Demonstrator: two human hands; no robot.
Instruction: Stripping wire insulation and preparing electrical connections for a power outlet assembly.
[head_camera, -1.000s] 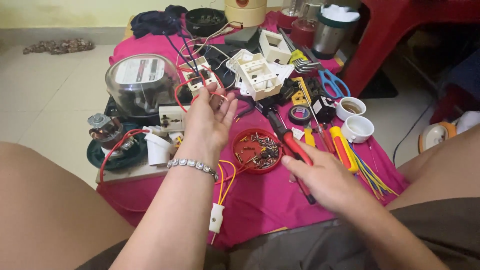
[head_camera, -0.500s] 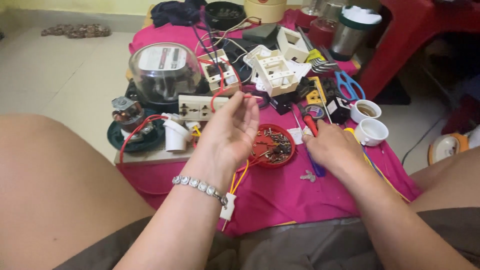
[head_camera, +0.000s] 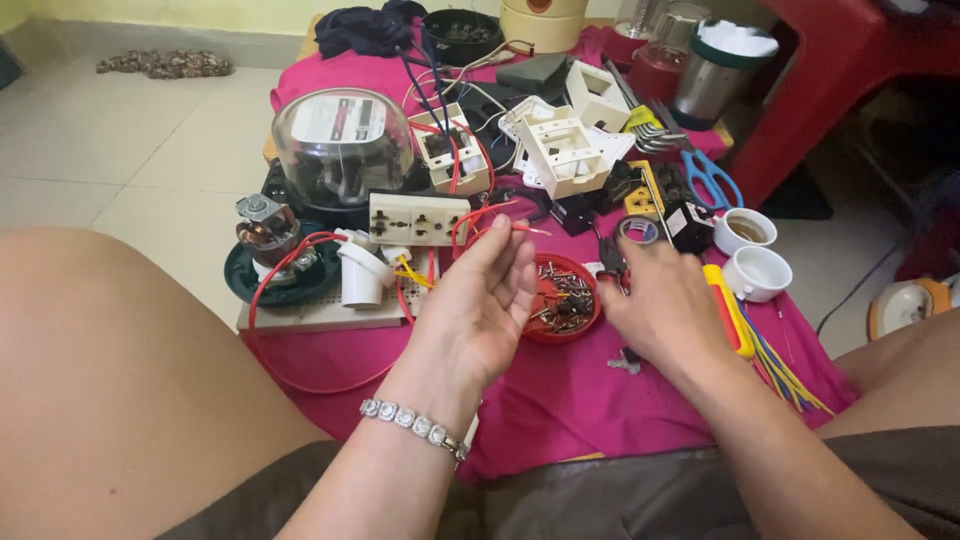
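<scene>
My left hand (head_camera: 478, 305) is raised palm-up over the pink cloth (head_camera: 560, 400), its fingertips pinched on the end of a thin red wire (head_camera: 528, 229). That wire loops back toward a cream socket strip (head_camera: 418, 218). A bracelet (head_camera: 415, 425) circles the wrist. My right hand (head_camera: 662, 300) rests back-up on the cloth, its fingertips at a small black plier-like tool (head_camera: 608, 266); the fingers hide their grip. Between the hands sits a red lid holding screws (head_camera: 560, 300). A yellow and red screwdriver (head_camera: 728, 312) lies just right of my right hand.
A glass-domed meter (head_camera: 340, 140), a small motor on a green base (head_camera: 270, 245), white switch boxes (head_camera: 560, 150), tape roll (head_camera: 638, 230), blue scissors (head_camera: 708, 175), two white cups (head_camera: 755, 270) and loose coloured wires (head_camera: 785, 370) crowd the cloth. A red stool (head_camera: 830, 80) stands at right. My bare knees flank the work.
My left hand drew back toward me and turned palm-up with the red wire end. My right hand moved off the screwdriver, which now lies on the cloth, to the black tool.
</scene>
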